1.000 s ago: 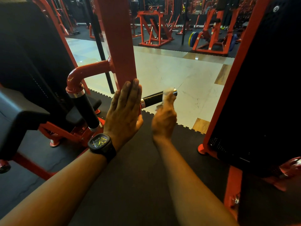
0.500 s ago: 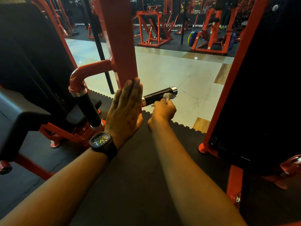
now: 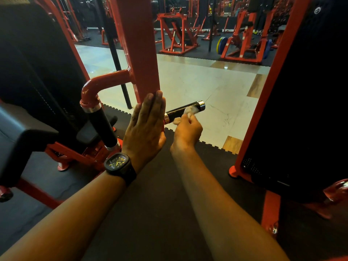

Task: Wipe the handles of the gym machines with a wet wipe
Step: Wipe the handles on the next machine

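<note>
My left hand [image 3: 146, 127] flat, fingers straight, palm against red post [image 3: 139, 48]; my right hand [image 3: 187, 129] pinching wipe [image 3: 189, 112], pressed on black handle [image 3: 185, 111] just beyond knuckles; second handle [image 3: 102, 125] left of left hand

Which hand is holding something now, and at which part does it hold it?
The right hand pinches a bunched white wet wipe by its lower end against the black handle. The left hand holds nothing; it lies flat on the red post.
</note>
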Available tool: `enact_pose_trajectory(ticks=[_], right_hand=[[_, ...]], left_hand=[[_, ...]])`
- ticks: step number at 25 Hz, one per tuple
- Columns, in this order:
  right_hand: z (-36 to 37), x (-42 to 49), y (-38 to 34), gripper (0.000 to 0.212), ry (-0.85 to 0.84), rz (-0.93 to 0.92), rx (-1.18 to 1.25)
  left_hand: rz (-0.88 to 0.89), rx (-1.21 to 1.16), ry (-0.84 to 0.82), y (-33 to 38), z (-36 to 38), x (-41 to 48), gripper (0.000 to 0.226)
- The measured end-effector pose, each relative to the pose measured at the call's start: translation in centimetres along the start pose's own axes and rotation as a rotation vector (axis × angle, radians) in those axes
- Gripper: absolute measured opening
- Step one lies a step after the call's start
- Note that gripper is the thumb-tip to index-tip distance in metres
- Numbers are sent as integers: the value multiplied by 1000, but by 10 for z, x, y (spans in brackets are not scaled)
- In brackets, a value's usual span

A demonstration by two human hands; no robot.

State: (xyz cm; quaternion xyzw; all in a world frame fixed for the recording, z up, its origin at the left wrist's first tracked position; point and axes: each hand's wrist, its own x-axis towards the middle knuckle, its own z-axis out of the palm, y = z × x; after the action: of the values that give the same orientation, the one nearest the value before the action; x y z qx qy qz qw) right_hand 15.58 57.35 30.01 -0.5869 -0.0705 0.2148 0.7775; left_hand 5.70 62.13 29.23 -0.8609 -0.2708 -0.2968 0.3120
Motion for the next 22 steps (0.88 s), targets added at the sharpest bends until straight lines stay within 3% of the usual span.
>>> enact_pose_trajectory(ticks=[2, 4, 6, 8, 10, 13, 16, 20, 22], right_hand=[[-10, 14, 0, 35, 53, -484, -304], [-17, 29, 7, 50, -128, -880, -639], [-24, 33, 10, 50, -385, -1117, -993], [-34, 50, -1, 43, -596, -1265, -1154], [-42, 78, -23, 36, -657, -1311, -1226], [-39, 88, -36, 28, -632, -1198, -1297], [-33, 79, -35, 34, -832, -1205, -1317], [-33, 86, -49, 40, -757, -1075, -1353], [-30, 70, -47, 36, -875, -1074, -1330]], left_hand=[[11, 0, 8, 0, -1, 0, 105], [14, -7, 10, 1, -1, 0, 106], [22, -4, 11, 1, -1, -1, 107], [29, -1, 29, 0, -2, -2, 105], [31, -3, 30, -1, -3, -1, 106], [18, -8, 21, 2, 0, 0, 106], [6, -5, 21, 1, 3, 1, 107], [24, 46, 8, -1, 1, 0, 106], [7, 64, 8, 0, 2, 0, 103]])
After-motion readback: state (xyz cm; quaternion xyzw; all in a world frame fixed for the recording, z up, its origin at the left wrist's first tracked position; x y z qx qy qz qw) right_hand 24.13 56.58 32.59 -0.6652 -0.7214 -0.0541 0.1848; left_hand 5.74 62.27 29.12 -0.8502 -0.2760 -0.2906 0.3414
